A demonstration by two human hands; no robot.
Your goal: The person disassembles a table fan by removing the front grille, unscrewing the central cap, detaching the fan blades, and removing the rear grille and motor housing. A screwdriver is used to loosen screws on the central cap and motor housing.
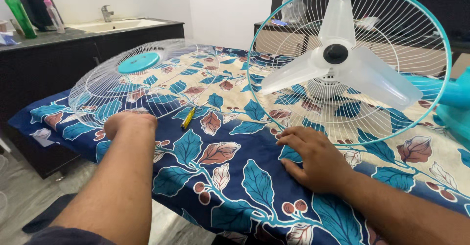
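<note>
The fan (pixel 350 63) is stood just beyond the flat, empty right hand (pixel 313 158), its rim nearly touched by the fingers, while the loose grille (pixel 142 78) is lain beside the clenched left hand (pixel 128 122), with a screwdriver (pixel 189 117) pointing away between them.

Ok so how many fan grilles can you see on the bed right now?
2. The detached front grille lies on the patterned bedsheet by the left hand. The rear grille stands behind the blades, above the right hand.
</note>
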